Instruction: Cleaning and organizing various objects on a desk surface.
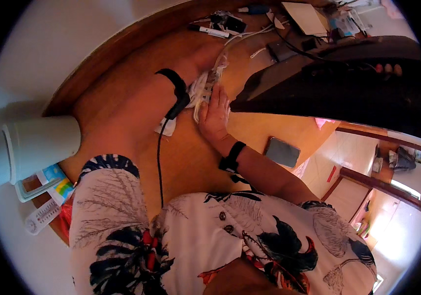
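Observation:
A white power strip (207, 90) with bunched white cord lies on the brown wooden tabletop (192, 158). My right hand (214, 116) is at its near end, with the thumb and the long fingers on either side of it. My left hand (207, 57) reaches across to the strip's far end. It is blurred and its fingers are mostly hidden, so its hold cannot be made out. Both wrists wear black straps, and a black cable (160, 162) runs down from the left one. A small white piece (166, 127) lies beneath the left forearm.
A large black screen-like device (328, 88) stands close on the right. A phone (283, 152) lies near the right table edge. A marker (214, 32), cables and a pale notebook (304, 18) crowd the far side. A white cylindrical container (44, 143) and a thermometer (44, 217) are left.

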{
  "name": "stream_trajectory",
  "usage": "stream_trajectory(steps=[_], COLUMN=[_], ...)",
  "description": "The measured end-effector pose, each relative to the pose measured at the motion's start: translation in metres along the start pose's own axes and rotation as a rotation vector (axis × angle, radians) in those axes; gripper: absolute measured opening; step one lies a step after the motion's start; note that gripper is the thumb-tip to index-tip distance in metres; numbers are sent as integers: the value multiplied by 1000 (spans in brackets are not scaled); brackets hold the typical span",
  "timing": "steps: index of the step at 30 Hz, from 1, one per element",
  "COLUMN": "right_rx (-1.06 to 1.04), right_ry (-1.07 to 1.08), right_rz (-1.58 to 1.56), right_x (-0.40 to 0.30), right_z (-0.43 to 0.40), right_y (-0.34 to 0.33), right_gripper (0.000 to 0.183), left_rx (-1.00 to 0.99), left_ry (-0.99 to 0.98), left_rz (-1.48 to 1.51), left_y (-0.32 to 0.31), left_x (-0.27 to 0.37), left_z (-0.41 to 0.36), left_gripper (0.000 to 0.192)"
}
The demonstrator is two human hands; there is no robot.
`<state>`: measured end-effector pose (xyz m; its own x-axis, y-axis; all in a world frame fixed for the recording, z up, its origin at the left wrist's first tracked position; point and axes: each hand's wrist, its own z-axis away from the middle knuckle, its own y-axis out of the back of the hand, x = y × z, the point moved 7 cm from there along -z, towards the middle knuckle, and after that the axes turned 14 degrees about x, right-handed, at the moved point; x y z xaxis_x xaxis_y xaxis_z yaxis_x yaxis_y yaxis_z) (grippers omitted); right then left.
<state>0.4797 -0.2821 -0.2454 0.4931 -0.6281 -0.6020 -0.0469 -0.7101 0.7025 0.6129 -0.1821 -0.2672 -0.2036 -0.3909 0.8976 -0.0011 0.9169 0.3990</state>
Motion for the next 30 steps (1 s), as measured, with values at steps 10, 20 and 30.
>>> stream_trajectory(steps=[10,20,30], right_rx=[41,7,-221], right_ry=[28,13,-50], right_rz=[-48,-70,-356], right_x=[0,12,3], right_z=[0,-2,34], right_y=[0,-9,37], right_gripper=[57,54,50], left_rx=[575,302,690], left_ry=[-38,282,809], left_rz=[-364,-557,-15], left_y=[47,10,26], left_x=[14,70,52], left_z=[37,173,254], left_gripper=[15,20,28])
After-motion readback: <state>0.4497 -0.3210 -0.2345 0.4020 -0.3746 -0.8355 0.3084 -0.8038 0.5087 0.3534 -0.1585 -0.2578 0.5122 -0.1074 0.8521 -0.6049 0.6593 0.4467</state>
